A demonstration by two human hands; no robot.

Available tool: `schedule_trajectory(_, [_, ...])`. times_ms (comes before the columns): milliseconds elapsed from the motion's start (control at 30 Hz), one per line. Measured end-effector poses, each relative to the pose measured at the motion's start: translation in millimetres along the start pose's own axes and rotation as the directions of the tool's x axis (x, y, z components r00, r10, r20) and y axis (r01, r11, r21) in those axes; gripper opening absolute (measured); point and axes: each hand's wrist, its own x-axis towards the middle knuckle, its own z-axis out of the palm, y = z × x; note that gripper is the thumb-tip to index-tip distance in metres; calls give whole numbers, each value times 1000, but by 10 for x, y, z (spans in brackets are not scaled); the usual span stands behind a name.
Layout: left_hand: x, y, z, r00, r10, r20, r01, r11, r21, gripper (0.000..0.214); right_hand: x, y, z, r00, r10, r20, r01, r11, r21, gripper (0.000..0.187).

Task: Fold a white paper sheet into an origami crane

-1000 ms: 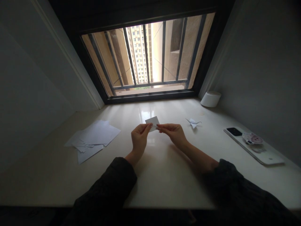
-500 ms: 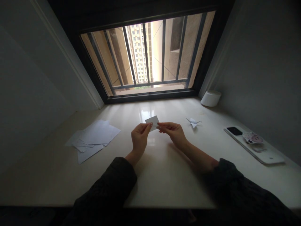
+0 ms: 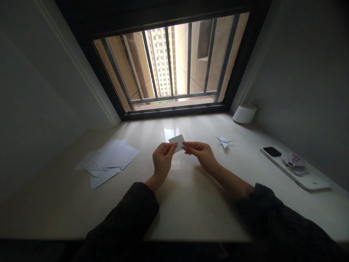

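Note:
A small whitish piece of paper (image 3: 177, 139) is held up over the pale counter, between my two hands. My left hand (image 3: 163, 157) pinches its left lower side between thumb and fingers. On the opposite side, my right hand (image 3: 200, 153) grips the paper's right edge with thumb and fingertips. The fingers cover part of the sheet, so any crease there is hidden. To the right of my right hand a folded paper crane (image 3: 224, 142) rests on the counter.
Several loose white sheets and scraps (image 3: 116, 156) lie in a pile at the left. A white phone (image 3: 305, 178) with a round grip on its back lies at the right. One white rounded object (image 3: 244, 114) stands in the back right corner, by the barred window (image 3: 174, 109).

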Motion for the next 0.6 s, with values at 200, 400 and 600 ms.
schedule_trajectory(200, [-26, -16, 23, 999, -41, -12, 40, 998, -39, 21, 24, 37, -32, 1000, 1, -10, -2, 1000, -9, 26])
schedule_trajectory(400, [0, -32, 21, 999, -47, -25, 46, 998, -52, 24, 34, 58, -49, 1000, 15, -8, -16, 1000, -17, 25])
schedule_trajectory(600, [13, -51, -1, 998, -58, -27, 57, 998, -35, 27, 46, 85, -58, 1000, 17, -16, -17, 999, -28, 28])
